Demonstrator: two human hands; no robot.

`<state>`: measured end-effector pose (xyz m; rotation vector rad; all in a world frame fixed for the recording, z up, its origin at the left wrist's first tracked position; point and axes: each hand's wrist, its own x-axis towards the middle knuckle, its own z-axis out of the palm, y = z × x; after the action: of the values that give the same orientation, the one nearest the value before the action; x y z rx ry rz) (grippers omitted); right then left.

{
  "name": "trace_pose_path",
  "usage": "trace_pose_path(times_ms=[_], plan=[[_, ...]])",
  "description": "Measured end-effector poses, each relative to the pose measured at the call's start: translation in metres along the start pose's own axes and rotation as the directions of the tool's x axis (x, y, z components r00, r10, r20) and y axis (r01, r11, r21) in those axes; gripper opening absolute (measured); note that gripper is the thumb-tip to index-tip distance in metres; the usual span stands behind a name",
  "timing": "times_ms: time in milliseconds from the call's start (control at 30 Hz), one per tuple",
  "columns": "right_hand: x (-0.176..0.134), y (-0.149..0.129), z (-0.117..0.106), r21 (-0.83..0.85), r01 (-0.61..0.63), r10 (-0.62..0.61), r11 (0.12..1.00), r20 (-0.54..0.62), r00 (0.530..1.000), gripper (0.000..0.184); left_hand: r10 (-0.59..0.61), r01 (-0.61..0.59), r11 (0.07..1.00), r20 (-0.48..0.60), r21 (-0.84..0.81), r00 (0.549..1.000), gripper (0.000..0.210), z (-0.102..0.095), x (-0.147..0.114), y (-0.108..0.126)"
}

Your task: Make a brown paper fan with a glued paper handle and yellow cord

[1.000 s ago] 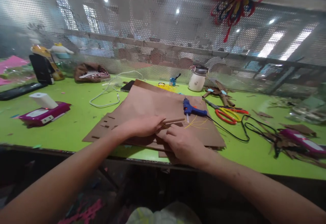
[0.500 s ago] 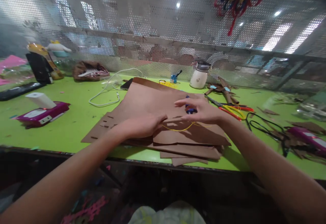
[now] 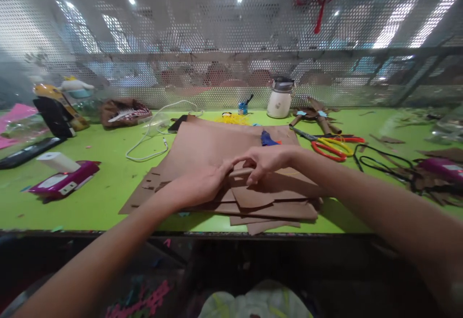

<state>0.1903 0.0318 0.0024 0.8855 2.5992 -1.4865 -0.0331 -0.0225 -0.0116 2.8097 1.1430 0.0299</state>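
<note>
Both hands meet over a stack of brown sheets [image 3: 273, 210] at the front of the table. My left hand [image 3: 202, 185] lies low over the stack, its fingers closed on the end of a small rolled brown piece [image 3: 240, 171]. From the right, my right hand [image 3: 265, 161] has its curled fingers on the same roll, thumb on the near side. A flap of brown sheet [image 3: 252, 193] hangs from the roll towards me. Behind the right hand, a small blue tool [image 3: 267, 138] rests on a large brown sheet [image 3: 206, 139]; its kind is unclear.
Scissors with red handles [image 3: 328, 151] and a yellow-handled tool [image 3: 338, 145] lie right, near a black cord [image 3: 383, 161]. Behind stand a white jar [image 3: 279, 102] and a small blue bottle [image 3: 242, 108]. A purple power strip [image 3: 67, 180] and white cable [image 3: 146, 156] are left.
My right hand has moved down and left, from beside the blue tool onto the roll, and its fingers have curled in. The yellow thread below the hands is now mostly hidden. The view has shifted slightly.
</note>
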Motion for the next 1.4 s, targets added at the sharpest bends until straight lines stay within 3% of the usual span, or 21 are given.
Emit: trace_pose_path(times_ms=[67, 167, 267, 367, 567, 733, 1000, 1100, 1200, 1233, 1300, 1400], plan=[[-0.012, 0.002, 0.0, -0.147, -0.014, 0.001, 0.989, -0.089, 0.996, 0.052, -0.025, 0.026, 0.999, 0.018, -0.022, 1.0, 0.031, -0.003, 0.002, 0.003], [-0.029, 0.004, 0.004, -0.179, -0.029, 0.005, 0.983, -0.134, 0.991, 0.032, -0.018, 0.019, 1.0, 0.029, -0.02, 0.999, 0.026, -0.006, 0.005, 0.009], [-0.042, 0.006, 0.01, -0.155, -0.05, 0.027, 0.987, -0.148, 0.989, 0.033, -0.007, 0.007, 1.0, 0.025, 0.0, 1.0, 0.023, -0.006, 0.007, 0.014], [-0.054, 0.01, 0.015, -0.255, -0.091, 0.026, 0.963, -0.247, 0.969, 0.035, -0.009, 0.008, 1.0, 0.03, 0.016, 1.0, 0.023, -0.004, 0.01, 0.016], [-0.069, 0.023, 0.015, -0.266, -0.17, 0.038, 0.949, -0.438, 0.898, 0.029, -0.025, 0.022, 0.998, 0.043, 0.06, 0.999, 0.022, -0.005, 0.015, 0.022], [-0.067, 0.036, 0.023, -0.256, -0.277, 0.074, 0.926, -0.598, 0.798, 0.027, -0.026, 0.026, 0.998, 0.001, 0.06, 1.0, 0.031, 0.0, 0.02, 0.026], [-0.07, 0.043, 0.027, -0.317, -0.286, 0.017, 0.904, -0.641, 0.767, 0.027, -0.004, 0.016, 0.992, -0.097, 0.124, 0.995, 0.036, 0.021, 0.023, 0.021], [-0.073, 0.037, 0.027, -0.482, -0.238, -0.156, 0.843, -0.642, 0.75, 0.022, -0.003, 0.02, 0.991, -0.129, 0.129, 0.992, 0.036, 0.023, 0.023, 0.022], [-0.078, 0.017, 0.034, -0.617, -0.055, -0.341, 0.785, -0.504, 0.793, 0.021, 0.021, 0.001, 0.988, -0.148, 0.153, 0.989, 0.035, 0.024, 0.023, 0.024], [-0.079, 0.009, 0.038, -0.624, -0.002, -0.332, 0.782, -0.419, 0.845, 0.021, 0.032, -0.006, 0.987, -0.154, 0.162, 0.987, 0.034, 0.023, 0.023, 0.025], [-0.081, -0.002, 0.045, -0.637, 0.027, -0.295, 0.771, -0.318, 0.901, 0.014, 0.043, -0.014, 0.985, -0.164, 0.174, 0.986, 0.033, 0.023, 0.022, 0.026], [-0.075, -0.005, 0.056, -0.648, -0.006, -0.229, 0.762, -0.278, 0.933, 0.008, 0.014, 0.014, 0.986, -0.164, 0.165, 0.986, 0.032, 0.022, 0.022, 0.028]])
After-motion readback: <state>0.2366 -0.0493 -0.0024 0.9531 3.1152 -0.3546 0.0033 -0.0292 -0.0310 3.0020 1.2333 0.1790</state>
